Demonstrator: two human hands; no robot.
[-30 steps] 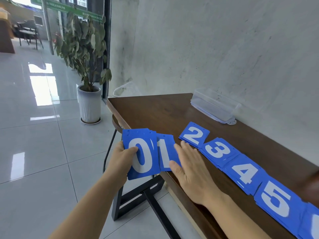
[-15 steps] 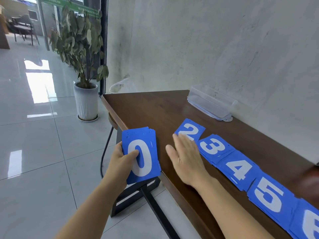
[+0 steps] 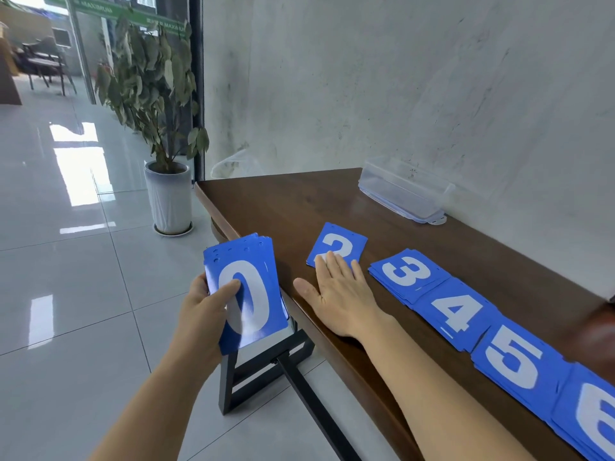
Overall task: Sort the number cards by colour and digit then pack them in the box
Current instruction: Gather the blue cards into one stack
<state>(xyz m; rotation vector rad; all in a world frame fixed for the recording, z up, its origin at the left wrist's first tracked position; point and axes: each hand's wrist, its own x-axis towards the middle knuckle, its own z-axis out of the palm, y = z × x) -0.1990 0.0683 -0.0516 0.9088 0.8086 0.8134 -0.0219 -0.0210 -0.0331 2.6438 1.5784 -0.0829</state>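
My left hand (image 3: 208, 309) grips a stack of blue number cards (image 3: 248, 287) with a white 0 on top, held just off the table's near-left edge. My right hand (image 3: 342, 291) lies flat on the brown table (image 3: 283, 207), its straight fingertips resting on the near edge of the blue 2 pile (image 3: 339, 242). To the right runs a row of blue piles: 3 (image 3: 407, 272), 4 (image 3: 459, 316), 5 (image 3: 515, 364) and 6 (image 3: 595, 424). A clear plastic box (image 3: 404, 191) stands by the wall at the back.
The grey wall runs close behind the table. A potted plant (image 3: 166, 181) in a white pot stands on the tiled floor off the table's left end. The black table frame (image 3: 266, 367) shows below my left hand.
The 1 cards that lay beside the 0 stack are now gathered under it in my left hand. My right hand slid right along the table onto the 2 pile.
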